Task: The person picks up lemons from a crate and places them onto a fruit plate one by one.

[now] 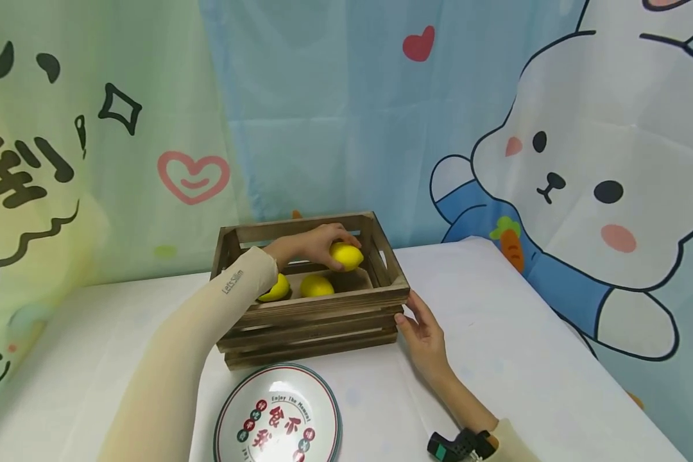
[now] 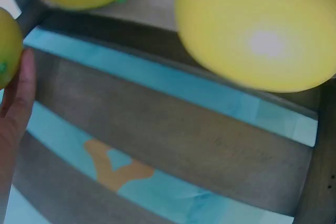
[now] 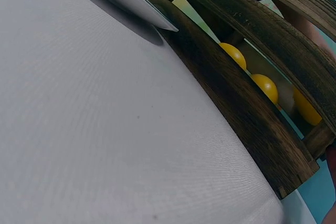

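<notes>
My left hand (image 1: pixel 317 246) reaches into a slatted wooden crate (image 1: pixel 317 314) and holds a yellow lemon (image 1: pixel 346 256) near its right end. In the left wrist view my fingers (image 2: pixel 23 90) rest against that lemon (image 2: pixel 7 51), which has a green tip. Two more lemons lie inside: one in the middle (image 1: pixel 316 286), and another (image 1: pixel 274 289) partly hidden by my left forearm. My right hand (image 1: pixel 427 340) grips the crate's front right corner, thumb on the front and fingers along the side. The right wrist view barely shows that hand at its right edge.
A round white plate (image 1: pixel 277 417) with red lettering and a dark rim lies in front of the crate on the white-covered table (image 1: pixel 496 359). A printed curtain (image 1: pixel 335 128) with a rabbit figure hangs close behind the crate.
</notes>
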Demonstrator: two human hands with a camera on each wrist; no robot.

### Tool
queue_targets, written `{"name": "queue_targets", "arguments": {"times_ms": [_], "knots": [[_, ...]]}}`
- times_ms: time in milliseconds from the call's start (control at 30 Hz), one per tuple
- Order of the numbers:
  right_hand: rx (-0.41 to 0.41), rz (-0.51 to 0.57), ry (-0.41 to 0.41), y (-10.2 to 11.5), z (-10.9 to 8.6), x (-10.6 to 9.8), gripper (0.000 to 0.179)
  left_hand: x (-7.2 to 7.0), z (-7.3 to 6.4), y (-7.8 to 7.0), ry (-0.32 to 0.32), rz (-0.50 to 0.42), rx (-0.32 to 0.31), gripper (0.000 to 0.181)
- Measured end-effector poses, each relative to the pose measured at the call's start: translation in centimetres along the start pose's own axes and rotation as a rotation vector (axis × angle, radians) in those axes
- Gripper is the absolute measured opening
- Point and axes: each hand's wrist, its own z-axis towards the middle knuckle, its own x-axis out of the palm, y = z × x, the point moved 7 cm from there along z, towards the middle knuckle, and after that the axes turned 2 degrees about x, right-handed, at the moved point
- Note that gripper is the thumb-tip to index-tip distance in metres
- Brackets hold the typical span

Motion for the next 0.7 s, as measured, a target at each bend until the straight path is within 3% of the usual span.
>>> {"name": "queue_targets", "arguments": {"times_ms": [133,467,700], "knots": [[-0.020,-0.004,0.008,-0.1,-0.1,0.1,0.065,-0.5,-0.2,-0.3,-0.004,-0.009,-0.008,0.054],[0.025,-0.014,-0.002,-0.1,0.3,0.1,0.064,-2.9,-0.4,-2.1,-0.003,-0.119,-0.114,0.052],[0.025,-0.016,-0.013,-0.3,0.1,0.0,0.062,-3.1,-0.8,-3.3,-0.017,-0.115,-0.100,0.053]]}}
